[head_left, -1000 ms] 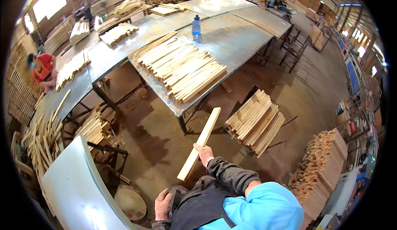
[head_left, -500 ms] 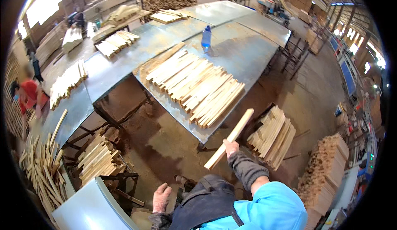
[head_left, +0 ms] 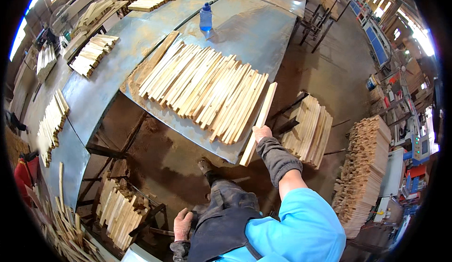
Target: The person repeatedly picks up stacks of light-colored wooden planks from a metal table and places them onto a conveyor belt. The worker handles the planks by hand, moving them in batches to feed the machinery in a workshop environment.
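Note:
My right hand [head_left: 262,133], in a pale knit glove, is closed round a long squared wooden strip [head_left: 266,105]. The strip slants along the right edge of the metal table [head_left: 188,137], beside a row of similar wooden strips [head_left: 202,85] lying side by side on it. My left hand [head_left: 182,224], also gloved, hangs low beside my dark apron. Its fingers are curled together, with nothing seen in them.
A blue bottle [head_left: 205,17] stands on the table behind the row. Stacked strips [head_left: 308,130] sit right of my right hand, with a taller wood stack [head_left: 365,172] beyond. Another stack [head_left: 120,212] lies at lower left. A person in red [head_left: 26,175] is at the far left.
My right hand has brought the strip up to the table's right edge and turned it nearer the row's direction. The view has shifted; my left hand stays low.

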Available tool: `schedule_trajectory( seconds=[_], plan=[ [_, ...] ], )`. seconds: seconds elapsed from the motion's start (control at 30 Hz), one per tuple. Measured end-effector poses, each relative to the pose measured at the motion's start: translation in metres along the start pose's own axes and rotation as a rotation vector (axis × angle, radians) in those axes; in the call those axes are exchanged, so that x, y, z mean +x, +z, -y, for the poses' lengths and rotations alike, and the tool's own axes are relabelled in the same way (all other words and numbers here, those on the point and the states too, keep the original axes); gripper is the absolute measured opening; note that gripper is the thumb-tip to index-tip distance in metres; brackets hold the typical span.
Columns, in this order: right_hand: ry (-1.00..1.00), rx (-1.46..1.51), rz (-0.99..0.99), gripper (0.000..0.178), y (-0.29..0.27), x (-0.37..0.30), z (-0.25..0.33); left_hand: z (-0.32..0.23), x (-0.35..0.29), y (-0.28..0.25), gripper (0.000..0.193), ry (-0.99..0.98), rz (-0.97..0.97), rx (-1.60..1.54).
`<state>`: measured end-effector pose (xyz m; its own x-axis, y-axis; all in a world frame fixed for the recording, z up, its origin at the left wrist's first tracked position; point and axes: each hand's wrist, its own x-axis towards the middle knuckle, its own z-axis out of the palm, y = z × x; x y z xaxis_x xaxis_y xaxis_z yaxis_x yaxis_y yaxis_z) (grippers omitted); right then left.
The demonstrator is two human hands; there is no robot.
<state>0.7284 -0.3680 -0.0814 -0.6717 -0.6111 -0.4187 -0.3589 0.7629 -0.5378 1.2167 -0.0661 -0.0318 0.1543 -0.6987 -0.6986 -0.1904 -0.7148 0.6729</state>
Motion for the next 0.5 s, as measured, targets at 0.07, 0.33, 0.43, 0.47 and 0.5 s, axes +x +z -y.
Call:
schedule_trajectory(
  seconds=[0.07,0.33,0.43,0.47,0.5],
  plan=[
    [-0.002,-0.058,0.056,0.059,0.009,0.013,0.028,-0.024,0.014,-0.010,0.058,-0.019,0.025,-0.025],
    [0.042,0.080,0.025,0.065,0.063,0.137,0.018,-0.149,0.082,-0.067,0.062,-0.036,-0.090,0.283],
    [-0.078,0.343,0.141,0.066,0.075,0.137,0.021,-0.201,0.095,-0.057,0.060,-0.070,-0.106,0.078],
    [-0.082,0.421,0.170,0.065,0.075,0.139,0.018,-0.218,0.098,-0.052,0.059,-0.083,-0.092,-0.007],
    [-0.085,0.408,0.196,0.065,0.075,0.137,0.028,-0.202,0.111,-0.053,0.057,-0.072,-0.076,0.027]
  ],
)
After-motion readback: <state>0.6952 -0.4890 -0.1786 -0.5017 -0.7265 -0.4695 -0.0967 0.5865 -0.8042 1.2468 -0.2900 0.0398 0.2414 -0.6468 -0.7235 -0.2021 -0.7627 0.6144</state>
